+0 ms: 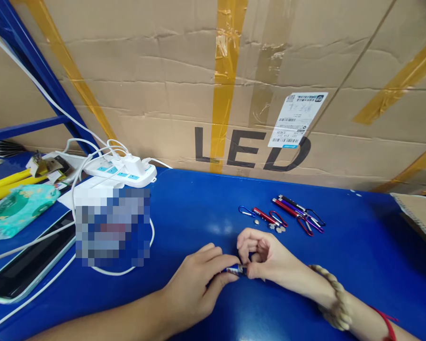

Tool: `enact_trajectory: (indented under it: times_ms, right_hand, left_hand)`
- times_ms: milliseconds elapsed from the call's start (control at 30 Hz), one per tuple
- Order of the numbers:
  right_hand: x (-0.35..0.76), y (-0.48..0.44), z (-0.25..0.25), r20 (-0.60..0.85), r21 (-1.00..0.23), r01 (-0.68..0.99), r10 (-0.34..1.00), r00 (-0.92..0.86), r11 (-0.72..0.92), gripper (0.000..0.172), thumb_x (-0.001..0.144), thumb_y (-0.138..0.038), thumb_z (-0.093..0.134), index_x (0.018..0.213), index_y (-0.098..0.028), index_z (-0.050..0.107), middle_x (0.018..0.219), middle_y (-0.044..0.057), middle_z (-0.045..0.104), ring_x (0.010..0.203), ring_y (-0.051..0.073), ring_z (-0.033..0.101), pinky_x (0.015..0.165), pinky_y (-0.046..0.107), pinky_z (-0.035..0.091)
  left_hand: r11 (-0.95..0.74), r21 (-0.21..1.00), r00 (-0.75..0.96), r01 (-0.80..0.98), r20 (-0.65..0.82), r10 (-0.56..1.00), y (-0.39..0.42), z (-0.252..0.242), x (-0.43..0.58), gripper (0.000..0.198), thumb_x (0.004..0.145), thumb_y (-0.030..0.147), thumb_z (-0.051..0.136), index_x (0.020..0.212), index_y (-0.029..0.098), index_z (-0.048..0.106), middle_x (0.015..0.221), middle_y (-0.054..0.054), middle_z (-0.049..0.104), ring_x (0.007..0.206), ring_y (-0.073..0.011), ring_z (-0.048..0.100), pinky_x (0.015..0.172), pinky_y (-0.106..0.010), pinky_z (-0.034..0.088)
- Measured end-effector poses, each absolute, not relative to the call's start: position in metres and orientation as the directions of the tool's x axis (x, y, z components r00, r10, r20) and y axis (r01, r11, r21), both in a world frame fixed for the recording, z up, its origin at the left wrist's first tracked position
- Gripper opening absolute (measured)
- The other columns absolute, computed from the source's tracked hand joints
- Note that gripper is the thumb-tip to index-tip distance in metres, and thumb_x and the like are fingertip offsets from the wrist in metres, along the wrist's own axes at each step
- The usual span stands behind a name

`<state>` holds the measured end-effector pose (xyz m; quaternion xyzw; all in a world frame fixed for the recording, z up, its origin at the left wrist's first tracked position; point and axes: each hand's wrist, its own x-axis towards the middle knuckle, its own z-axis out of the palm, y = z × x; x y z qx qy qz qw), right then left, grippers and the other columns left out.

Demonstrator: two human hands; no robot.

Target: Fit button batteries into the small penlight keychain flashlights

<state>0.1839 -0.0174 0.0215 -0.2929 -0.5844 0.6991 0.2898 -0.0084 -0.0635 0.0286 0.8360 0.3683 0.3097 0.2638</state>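
Observation:
Between the thumb and fingers of my left hand (202, 279) is a small blue keychain flashlight (233, 270), held nearly level above the table. My right hand (261, 253) is closed at its dark right end, thumb and fingertip pinched there; exactly what they pinch is partly hidden. Beyond my right hand lie a red flashlight (264, 215) with a red carabiner (279, 218), a loose blue carabiner (247, 211) and several button cells (279, 229). Farther right, red, purple and black flashlights (291, 207) rest side by side with their carabiners.
A blue table (188, 208) backs onto a large cardboard box (170, 94) marked LED. At left are a white power strip (135, 177) with cables, a phone (31, 260), a green tissue pack (21, 208) and yellow-handled tools (10, 184). Cardboard (417, 215) sits at the right edge.

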Motion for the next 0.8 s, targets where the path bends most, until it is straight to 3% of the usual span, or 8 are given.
enact_trajectory:
  times_ms: [167,333,567,800]
  right_hand:
    - [0.184,-0.016,0.025,-0.190,-0.974,0.039,0.721,-0.666,-0.221,0.040,0.052,-0.035,0.084,0.068,-0.015,0.053,0.062,-0.004,0.054,0.050,0.005,0.044,0.038,0.013,0.034]
    - [0.184,-0.018,0.029,-0.259,-0.966,0.168,0.718,-0.646,-0.197,0.036,0.059,-0.039,0.080,0.065,-0.014,0.055,0.056,-0.005,0.052,0.043,0.003,0.041,0.037,0.013,0.034]
    - [0.188,-0.017,0.034,-0.259,-0.952,0.301,0.657,-0.708,-0.052,0.034,0.075,-0.045,0.067,0.066,-0.013,0.059,0.058,-0.002,0.052,0.047,0.006,0.046,0.044,0.017,0.036]
    - [0.186,-0.016,0.039,-0.230,-0.960,0.281,0.574,-0.786,0.000,0.049,0.083,-0.056,0.051,0.060,-0.013,0.056,0.057,0.000,0.051,0.047,0.007,0.043,0.046,0.019,0.033]
  left_hand:
    - [-0.637,0.634,0.583,0.438,0.339,0.739,-0.063,0.028,-0.008,0.024,0.095,0.021,0.038,0.090,0.015,0.061,0.067,-0.002,0.057,0.060,-0.0150,0.045,0.060,-0.025,0.036]
    - [-0.620,0.629,0.569,0.468,0.322,0.757,-0.063,0.028,-0.009,0.028,0.096,0.023,0.035,0.083,0.016,0.060,0.065,-0.001,0.056,0.060,-0.0151,0.046,0.059,-0.024,0.036]
    - [-0.612,0.574,0.604,0.544,0.239,0.761,-0.060,0.024,-0.009,0.024,0.094,0.017,0.037,0.084,0.017,0.059,0.071,-0.002,0.059,0.064,-0.0157,0.049,0.060,-0.025,0.039]
    - [-0.663,0.452,0.608,0.597,0.283,0.742,-0.059,0.020,-0.006,0.024,0.094,0.016,0.036,0.086,0.015,0.059,0.071,-0.004,0.059,0.063,-0.0175,0.051,0.056,-0.026,0.041]
